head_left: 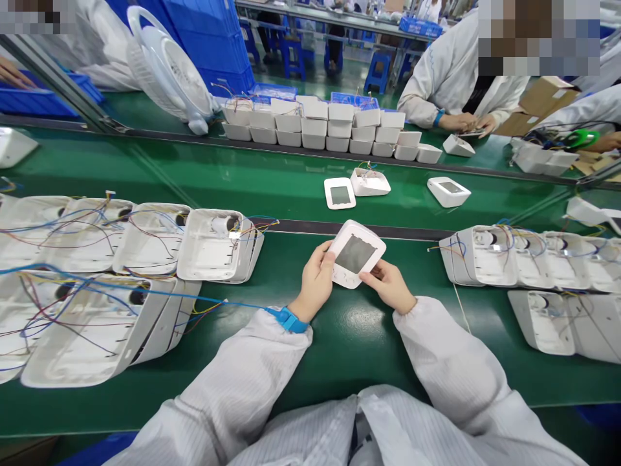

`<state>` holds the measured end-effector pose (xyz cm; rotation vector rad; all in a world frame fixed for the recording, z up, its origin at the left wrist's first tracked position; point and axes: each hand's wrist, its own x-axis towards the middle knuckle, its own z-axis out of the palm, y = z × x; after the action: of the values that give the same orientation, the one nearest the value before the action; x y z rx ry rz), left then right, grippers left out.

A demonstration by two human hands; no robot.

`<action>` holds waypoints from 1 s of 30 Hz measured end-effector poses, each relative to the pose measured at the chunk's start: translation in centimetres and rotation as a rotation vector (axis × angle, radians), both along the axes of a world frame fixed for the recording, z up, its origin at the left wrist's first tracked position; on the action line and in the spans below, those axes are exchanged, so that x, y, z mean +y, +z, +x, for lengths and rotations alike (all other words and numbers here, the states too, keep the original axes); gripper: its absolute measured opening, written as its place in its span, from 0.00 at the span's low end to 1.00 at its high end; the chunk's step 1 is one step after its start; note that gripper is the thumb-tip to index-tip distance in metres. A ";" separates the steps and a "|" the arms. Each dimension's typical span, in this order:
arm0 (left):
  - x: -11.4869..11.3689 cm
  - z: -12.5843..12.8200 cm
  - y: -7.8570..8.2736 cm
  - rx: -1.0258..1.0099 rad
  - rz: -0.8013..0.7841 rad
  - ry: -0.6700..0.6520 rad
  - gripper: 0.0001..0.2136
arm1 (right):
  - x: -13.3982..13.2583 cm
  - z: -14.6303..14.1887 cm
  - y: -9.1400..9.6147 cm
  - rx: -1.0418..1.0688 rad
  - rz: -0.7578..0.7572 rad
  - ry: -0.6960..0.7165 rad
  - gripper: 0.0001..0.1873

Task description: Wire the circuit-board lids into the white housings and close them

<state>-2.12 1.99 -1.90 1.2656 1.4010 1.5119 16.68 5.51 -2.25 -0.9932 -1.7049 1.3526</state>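
Between my two hands is a white front cover with a grey display [358,253], tilted above the green bench. My left hand [317,277] grips its left edge, thumb on the front face. The fingers of my right hand [388,285] close on its lower right edge. A blue wrist strap [290,320] with a cord runs off to the left from my left wrist. Beyond the cover, a similar white display cover [339,193] lies beside an open white housing [371,182] with wires.
Open white housings with motors and loose wires [213,246] stand in rows at the left; more housings [492,255] stand at the right. Stacked white housings [314,123] and a fan [169,65] stand beyond. A co-worker's hands [468,123] work at the far side.
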 end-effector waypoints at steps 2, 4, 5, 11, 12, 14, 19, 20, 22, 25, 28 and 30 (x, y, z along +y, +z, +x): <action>0.3 -0.1 -0.3 -0.025 0.032 -0.032 0.20 | -0.4 0.0 0.3 -0.014 0.086 -0.094 0.24; 0.3 -0.2 -0.5 -0.013 0.113 -0.054 0.25 | -0.7 0.2 1.1 -0.083 0.270 -0.209 0.23; 0.2 -0.3 -0.5 0.024 0.159 -0.068 0.30 | -0.8 0.3 1.6 -0.142 0.369 -0.220 0.23; -0.6 -0.3 0.1 0.267 0.194 -0.136 0.35 | -1.6 0.0 3.0 -0.344 0.690 -0.056 0.19; -0.6 -0.2 0.2 0.279 0.186 -0.112 0.33 | -1.7 -0.1 2.9 -0.346 0.706 -0.076 0.18; -0.7 -0.1 0.3 0.312 0.181 -0.076 0.30 | -1.9 -0.3 2.7 -0.345 0.735 -0.112 0.17; -0.5 -0.2 0.1 0.375 0.182 -0.048 0.29 | -1.4 -0.3 2.9 -0.380 0.727 -0.078 0.17; -0.5 -0.2 0.0 0.372 0.183 -0.052 0.29 | -1.1 -0.1 2.9 -0.397 0.727 -0.051 0.18; -0.3 -0.4 -0.1 0.362 0.201 -0.085 0.31 | -0.3 0.5 2.8 -0.428 0.745 -0.004 0.21; -0.1 -0.5 -0.4 0.369 0.230 -0.145 0.35 | 1.4 2.3 1.8 -0.475 0.676 -0.082 0.26; 0.1 -0.5 -0.7 0.383 0.195 -0.141 0.31 | 4.1 4.3 0.3 -0.452 0.363 -0.409 0.26; 0.3 -0.4 -0.8 0.386 0.173 -0.138 0.25 | 6.4 5.4 -0.4 -0.389 0.201 -0.582 0.29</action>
<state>-2.55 2.29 -2.74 1.7983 1.4025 1.3659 22.09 11.92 -2.69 -1.5502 -1.5941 0.6288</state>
